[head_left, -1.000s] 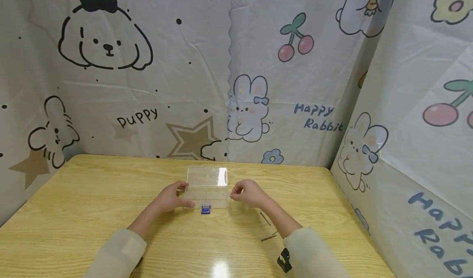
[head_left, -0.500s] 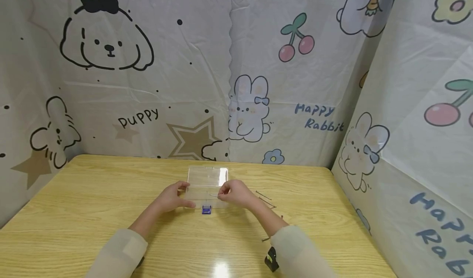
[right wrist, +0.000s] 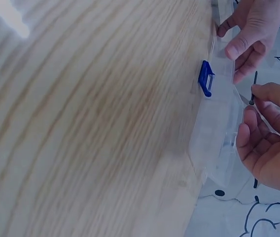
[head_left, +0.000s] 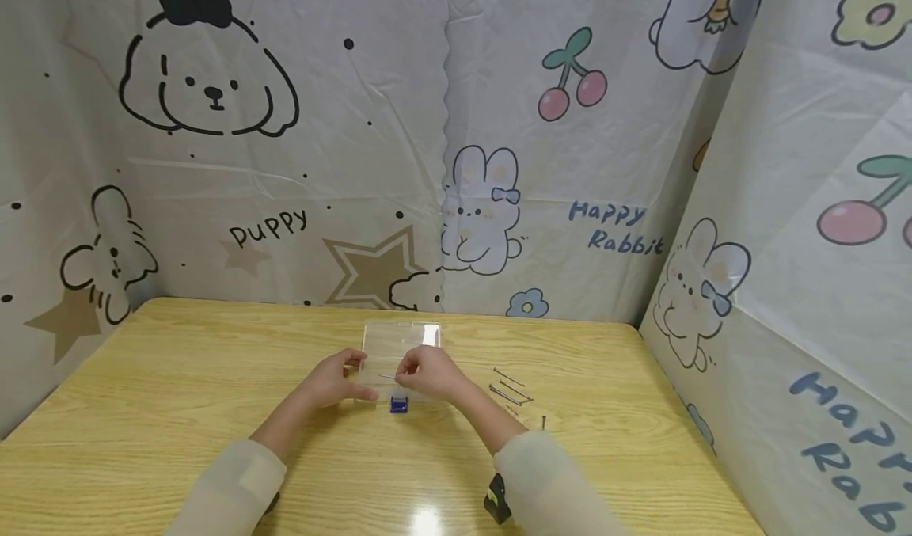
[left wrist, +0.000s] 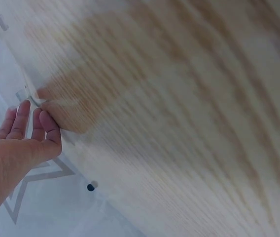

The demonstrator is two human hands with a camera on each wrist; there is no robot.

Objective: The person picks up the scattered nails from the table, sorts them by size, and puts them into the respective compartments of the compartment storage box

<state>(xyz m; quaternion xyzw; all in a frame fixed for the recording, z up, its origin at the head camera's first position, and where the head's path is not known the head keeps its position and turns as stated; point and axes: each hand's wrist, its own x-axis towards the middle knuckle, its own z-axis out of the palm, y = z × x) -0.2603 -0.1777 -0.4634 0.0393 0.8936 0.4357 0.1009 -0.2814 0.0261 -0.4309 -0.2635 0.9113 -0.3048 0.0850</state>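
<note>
One thin nail (right wrist: 256,79) sits pinched between thumb and fingers of the right hand (head_left: 430,372), over the open clear box (right wrist: 213,121), whose left end the left hand (head_left: 333,379) grips, thumb and fingers spread. Stowing it seems the step in hand; the next move likely calls for lowering and releasing it. Loose nails (head_left: 506,395) lie right, on the table (head_left: 370,473).

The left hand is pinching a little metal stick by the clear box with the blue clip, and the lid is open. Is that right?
Not quite: the right hand pinches the little metal stick, as the right wrist view shows. The rest is right: the clear box has a blue clip and its lid is open.
</note>
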